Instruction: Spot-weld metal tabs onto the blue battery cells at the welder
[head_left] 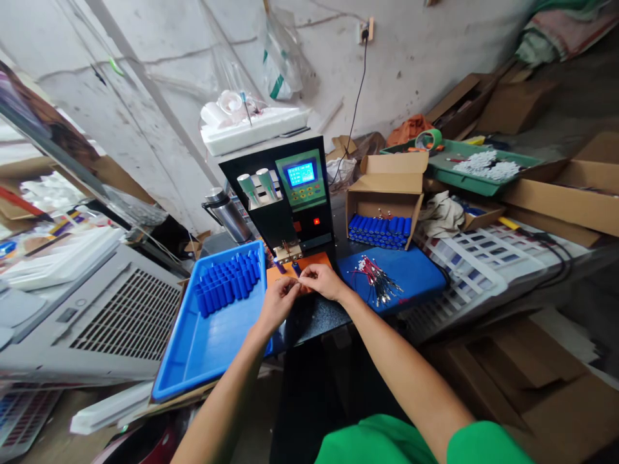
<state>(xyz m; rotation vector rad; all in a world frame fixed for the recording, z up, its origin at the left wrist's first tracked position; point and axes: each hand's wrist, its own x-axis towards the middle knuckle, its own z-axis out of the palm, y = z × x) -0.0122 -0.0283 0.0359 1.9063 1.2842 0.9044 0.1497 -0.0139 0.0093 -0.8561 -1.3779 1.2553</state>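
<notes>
My left hand (279, 301) and my right hand (323, 281) meet on the orange pad (319, 261) in front of the black spot welder (290, 200). Both hands have their fingers pinched together over a small item that I cannot make out. A blue cylindrical cell (296, 267) lies on the pad just beyond my fingertips, under the welder's electrodes. A blue tray (203, 348) with several blue cells (227, 283) standing in it sits to my left. A bundle of red and black wires (377, 280) lies on a blue mat (416, 274) to my right.
An open cardboard box (387, 193) with stacked blue cells stands behind the mat. A steel kettle (227, 216) is left of the welder. A green tray (464, 174) with white parts and more cardboard boxes fill the right. A grey vented unit (116, 316) sits at the left.
</notes>
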